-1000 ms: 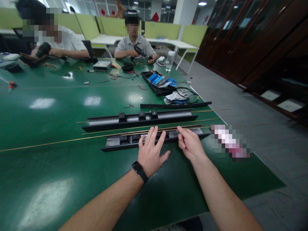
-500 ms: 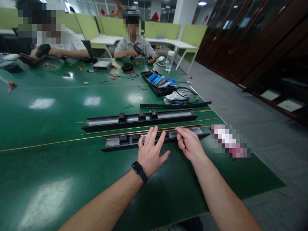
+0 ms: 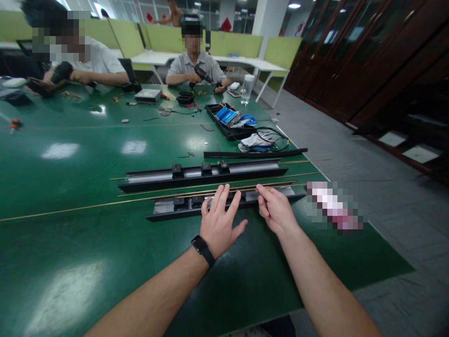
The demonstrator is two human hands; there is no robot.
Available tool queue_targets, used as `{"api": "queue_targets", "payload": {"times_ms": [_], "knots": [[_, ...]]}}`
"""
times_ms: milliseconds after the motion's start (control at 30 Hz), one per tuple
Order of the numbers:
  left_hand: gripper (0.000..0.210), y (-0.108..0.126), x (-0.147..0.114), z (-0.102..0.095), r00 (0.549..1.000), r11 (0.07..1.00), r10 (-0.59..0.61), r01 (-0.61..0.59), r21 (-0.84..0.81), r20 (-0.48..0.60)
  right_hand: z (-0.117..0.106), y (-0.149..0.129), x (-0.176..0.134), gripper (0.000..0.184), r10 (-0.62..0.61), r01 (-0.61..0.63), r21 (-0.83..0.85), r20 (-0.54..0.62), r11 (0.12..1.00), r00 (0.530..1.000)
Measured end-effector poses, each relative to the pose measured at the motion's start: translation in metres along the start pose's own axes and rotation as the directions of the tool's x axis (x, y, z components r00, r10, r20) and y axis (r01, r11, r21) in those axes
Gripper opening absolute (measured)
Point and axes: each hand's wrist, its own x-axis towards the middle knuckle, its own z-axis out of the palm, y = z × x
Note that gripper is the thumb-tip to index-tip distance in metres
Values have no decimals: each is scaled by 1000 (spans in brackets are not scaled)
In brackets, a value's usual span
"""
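Note:
My left hand (image 3: 220, 223), with a dark watch on its wrist, is spread open over the near black channel (image 3: 163, 211). Its fingertips rest on or just above thin brass-coloured rods (image 3: 196, 193) running lengthwise over the channel. My right hand (image 3: 278, 211) has its index finger and thumb pinched at a rod near the channel's right part. Small black blocks (image 3: 180, 202) sit inside this channel, some hidden behind my left fingers. Beyond it lies a second black channel (image 3: 245, 169), with three black blocks (image 3: 206, 168) in it.
A plain black strip (image 3: 256, 153) and a black tray (image 3: 217, 122) with blue items lie farther back, near gloves (image 3: 257, 141) and cables. A long rod (image 3: 70, 209) stretches left across the green table (image 3: 115, 252). Two co-workers with power drills (image 3: 202, 73) sit across.
Both my hands keep almost the same position over the near channel. The view has shifted very slightly.

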Motion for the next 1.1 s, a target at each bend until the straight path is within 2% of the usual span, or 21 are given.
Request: {"api": "queue_targets", "payload": {"times_ms": [300,600,1100], "knots": [[73,0,0,0,1000,1000,3,-3,1,-4,-2,-3,0,30,0,-1,22,40,1000,999],[72,0,-1,0,1000,1000,1,-1,-4,2,0,0,2,36,5,-4,17,-12,1000,1000],[71,0,-1,1,1000,1000,0,0,-4,1,-1,-3,0,30,10,-10,11,32,1000,999]]}}
